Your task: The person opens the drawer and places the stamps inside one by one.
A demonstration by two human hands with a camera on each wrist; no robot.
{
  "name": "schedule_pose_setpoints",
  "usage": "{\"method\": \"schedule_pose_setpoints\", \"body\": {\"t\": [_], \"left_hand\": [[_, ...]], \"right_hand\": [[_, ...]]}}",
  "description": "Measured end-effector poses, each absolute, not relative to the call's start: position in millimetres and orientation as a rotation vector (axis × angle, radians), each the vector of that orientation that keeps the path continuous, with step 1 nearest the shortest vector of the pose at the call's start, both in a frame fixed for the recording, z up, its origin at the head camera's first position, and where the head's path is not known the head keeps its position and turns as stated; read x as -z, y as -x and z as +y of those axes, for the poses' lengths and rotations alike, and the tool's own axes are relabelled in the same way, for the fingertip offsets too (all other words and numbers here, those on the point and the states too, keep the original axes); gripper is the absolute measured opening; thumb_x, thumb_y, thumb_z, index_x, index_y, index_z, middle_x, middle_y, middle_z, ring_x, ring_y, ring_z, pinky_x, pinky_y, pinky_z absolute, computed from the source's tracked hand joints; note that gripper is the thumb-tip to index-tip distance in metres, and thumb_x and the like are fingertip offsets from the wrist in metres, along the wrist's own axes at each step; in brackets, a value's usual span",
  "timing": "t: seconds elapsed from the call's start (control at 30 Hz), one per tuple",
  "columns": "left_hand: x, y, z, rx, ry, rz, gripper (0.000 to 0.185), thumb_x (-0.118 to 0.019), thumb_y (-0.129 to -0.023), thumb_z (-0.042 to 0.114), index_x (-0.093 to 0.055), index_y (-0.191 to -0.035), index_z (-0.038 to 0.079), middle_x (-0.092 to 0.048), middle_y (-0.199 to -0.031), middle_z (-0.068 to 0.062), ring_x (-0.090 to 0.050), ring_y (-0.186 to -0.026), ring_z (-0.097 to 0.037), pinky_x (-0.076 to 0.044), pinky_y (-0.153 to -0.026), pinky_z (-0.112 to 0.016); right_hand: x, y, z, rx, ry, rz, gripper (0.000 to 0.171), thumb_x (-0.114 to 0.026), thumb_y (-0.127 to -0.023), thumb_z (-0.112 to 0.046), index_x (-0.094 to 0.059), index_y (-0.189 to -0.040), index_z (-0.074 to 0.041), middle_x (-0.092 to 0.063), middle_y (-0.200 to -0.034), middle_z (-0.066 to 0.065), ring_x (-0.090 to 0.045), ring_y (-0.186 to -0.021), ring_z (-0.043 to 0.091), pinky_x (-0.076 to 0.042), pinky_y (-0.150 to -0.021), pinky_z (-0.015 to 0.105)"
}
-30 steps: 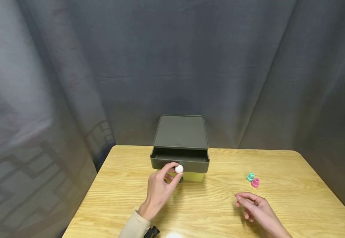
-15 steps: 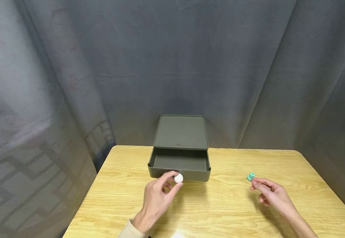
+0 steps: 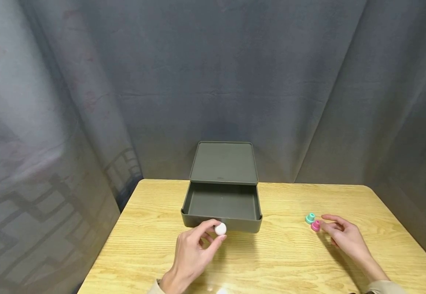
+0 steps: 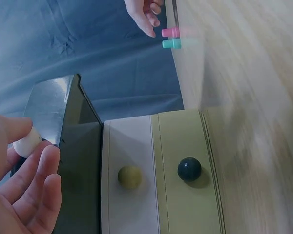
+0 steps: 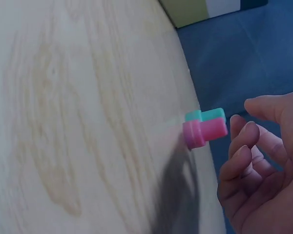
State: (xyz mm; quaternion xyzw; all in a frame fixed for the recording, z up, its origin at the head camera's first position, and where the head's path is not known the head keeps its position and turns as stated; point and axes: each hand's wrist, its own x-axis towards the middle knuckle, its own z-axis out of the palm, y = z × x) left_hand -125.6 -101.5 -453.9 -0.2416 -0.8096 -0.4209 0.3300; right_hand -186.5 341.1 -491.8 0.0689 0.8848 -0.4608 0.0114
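Note:
A dark green drawer unit [image 3: 223,163] stands at the table's far middle, its top drawer [image 3: 221,203] pulled out and empty. My left hand [image 3: 213,231] pinches the drawer's white knob [image 3: 220,228] between thumb and forefinger; the left wrist view shows the white knob [image 4: 27,143] in the same pinch. At the right stand a small pink piece [image 3: 315,226] and a teal piece [image 3: 310,218]. My right hand [image 3: 339,232] lies just right of them, fingers loosely curled, holding nothing. In the right wrist view the pink piece [image 5: 204,132] stands a finger's width from my fingertips [image 5: 249,130].
Below the open drawer the left wrist view shows a white drawer with a yellowish knob [image 4: 129,176] and a pale green drawer with a dark knob [image 4: 189,168]. The wooden table [image 3: 271,261] ends close behind the unit. A grey curtain [image 3: 213,81] hangs all round.
My left hand has pulled the top drawer out toward me by its white knob. My right hand has moved from the table's front up to the pink and teal pieces.

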Motion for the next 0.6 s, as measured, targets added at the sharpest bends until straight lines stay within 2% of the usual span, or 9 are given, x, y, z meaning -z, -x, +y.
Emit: {"method": "schedule_pose_setpoints", "body": {"t": [0.17,0.6], "left_hand": [[455,122,-100,1.103,0.643,-2.133,0.034,-0.091,-0.084,0.015,-0.074,-0.114,0.021,-0.08,-0.089,0.009,-0.067,-0.066,0.005,-0.048,-0.053,-0.01],[459,123,-104,1.121,0.628,-2.151,0.033,-0.09,-0.085,0.018,-0.075,-0.114,0.021,-0.08,-0.091,0.01,-0.067,-0.066,0.007,-0.049,-0.055,-0.01]], "right_hand": [[498,189,344,1.431,-0.233,2.707,0.07,-0.066,-0.106,-0.045,-0.049,-0.15,0.006,-0.072,-0.091,-0.004,-0.054,-0.06,0.009,-0.05,-0.055,0.027],[515,196,347,1.452,-0.262,2.707,0.065,-0.069,-0.104,-0.044,-0.057,-0.144,0.005,-0.074,-0.086,-0.012,-0.054,-0.059,0.009,-0.051,-0.054,0.027]]}}
